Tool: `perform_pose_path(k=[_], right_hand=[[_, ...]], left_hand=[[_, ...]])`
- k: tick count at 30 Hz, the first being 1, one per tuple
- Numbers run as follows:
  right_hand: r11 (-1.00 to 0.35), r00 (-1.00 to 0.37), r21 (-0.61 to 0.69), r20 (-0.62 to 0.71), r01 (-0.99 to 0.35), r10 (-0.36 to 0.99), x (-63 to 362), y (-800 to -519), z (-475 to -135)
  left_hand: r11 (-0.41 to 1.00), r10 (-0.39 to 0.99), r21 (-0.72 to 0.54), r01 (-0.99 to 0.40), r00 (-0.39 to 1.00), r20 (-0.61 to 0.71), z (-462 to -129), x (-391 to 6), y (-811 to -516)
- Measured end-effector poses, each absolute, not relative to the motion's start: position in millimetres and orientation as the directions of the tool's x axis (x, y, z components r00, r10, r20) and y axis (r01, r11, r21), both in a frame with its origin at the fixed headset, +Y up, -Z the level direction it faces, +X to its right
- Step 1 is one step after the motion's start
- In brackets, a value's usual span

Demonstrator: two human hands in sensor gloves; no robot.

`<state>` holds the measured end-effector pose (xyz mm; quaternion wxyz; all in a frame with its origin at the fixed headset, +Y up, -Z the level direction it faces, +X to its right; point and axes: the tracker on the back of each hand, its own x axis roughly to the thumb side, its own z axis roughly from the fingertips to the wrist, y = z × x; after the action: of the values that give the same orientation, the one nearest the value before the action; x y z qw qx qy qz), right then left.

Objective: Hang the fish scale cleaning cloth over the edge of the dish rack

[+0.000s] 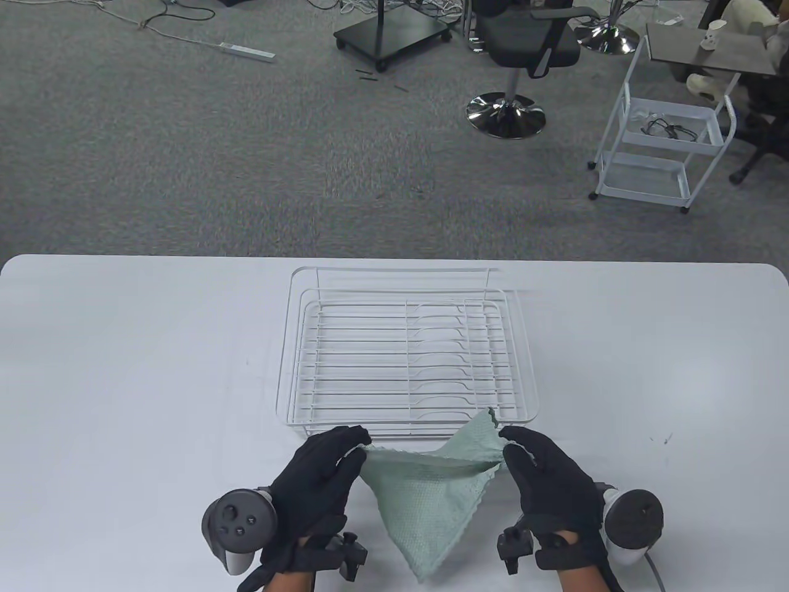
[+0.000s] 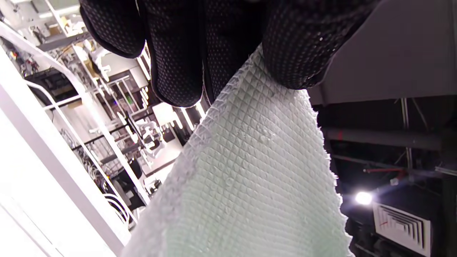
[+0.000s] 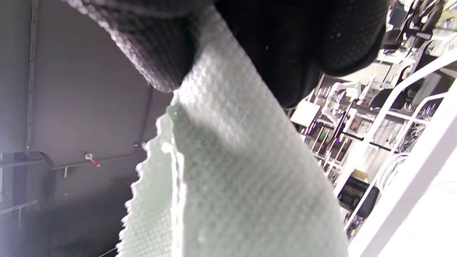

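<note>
Cloth: a pale green cloth [image 1: 431, 493] with a small scale-like weave and a zigzag edge is held up between the two hands, just in front of the near edge of the rack. Its top edge stretches from hand to hand, and the rest hangs down to a point toward the bottom of the table view.

Left hand: the left hand [image 1: 320, 481], in a black glove, pinches the left top corner of the cloth. In the left wrist view the dotted fingertips [image 2: 178, 71] close on the cloth [image 2: 250, 171] from both sides.

Right hand: the right hand [image 1: 548, 487] pinches the right top corner. One corner of the cloth sticks up beside these fingers and reaches over the near wire of the rack. In the right wrist view the fingers [image 3: 157, 53] press on the cloth [image 3: 232, 171], which is bunched here.

Rack: a white wire dish rack [image 1: 407, 351] stands on the bench, in the middle, beyond the hands. Whether the cloth touches its near edge, I cannot tell.

Bench: a white bench [image 1: 123, 370] carries the rack.

Trackers: a dark round tracker sits on the back of each hand, left [image 1: 237, 524] and right [image 1: 635, 518].

Background: grey carpet floor, a black office chair [image 1: 524, 49] and a white wire cart [image 1: 666, 142] far behind the bench.
</note>
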<state>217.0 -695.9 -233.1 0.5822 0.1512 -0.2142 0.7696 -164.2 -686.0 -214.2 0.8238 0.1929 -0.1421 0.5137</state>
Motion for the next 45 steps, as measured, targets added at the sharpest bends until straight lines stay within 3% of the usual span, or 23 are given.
perform_pose_path(k=[6,20,24,28,30,35,38,41,45], right_hand=[[-0.257,-0.326,-0.202,0.51,-0.945,0.796,216.9,-692.2,-230.2],[-0.427,-0.36,0.004,0.533,-0.904,0.766,212.4,-686.1,-234.6],[-0.506,-0.421,0.007,0.547,-0.862,0.724,210.8,-684.9,-234.8],[-0.647,-0.582,-0.095,0.55,-0.756,0.599,207.6,-684.9,-232.1],[-0.638,-0.588,-0.125,0.552,-0.759,0.591,208.8,-684.7,-231.4],[-0.468,-0.431,-0.103,0.596,-0.878,0.678,215.2,-679.4,-227.4],[-0.424,-0.403,-0.121,0.613,-0.898,0.68,217.4,-675.2,-224.4],[-0.425,-0.421,-0.147,0.606,-0.893,0.675,217.5,-671.5,-223.1],[-0.507,-0.578,-0.288,0.514,-0.812,0.634,214.4,-658.9,-228.1]], left_hand=[[0.396,0.771,0.217,-0.892,0.451,0.449,-209.9,-168.5,-680.9],[0.38,0.768,0.274,-0.883,0.467,0.439,-207.3,-176.1,-680.3],[0.38,0.77,0.269,-0.885,0.464,0.438,-207.8,-179.3,-680.7],[0.391,0.763,0.273,-0.879,0.475,0.438,-207.8,-180.9,-680.5],[0.389,0.764,0.271,-0.881,0.472,0.439,-207.7,-182.1,-680.1],[0.416,0.737,0.276,-0.866,0.499,0.456,-204.5,-184.8,-674.3],[0.512,0.642,0.338,-0.79,0.613,0.46,-198.3,-184.3,-664.6],[0.592,0.529,0.403,-0.698,0.714,0.46,-192.3,-181.3,-651.3],[0.696,0.418,0.433,-0.573,0.813,0.404,-206.3,-178.6,-633.6]])
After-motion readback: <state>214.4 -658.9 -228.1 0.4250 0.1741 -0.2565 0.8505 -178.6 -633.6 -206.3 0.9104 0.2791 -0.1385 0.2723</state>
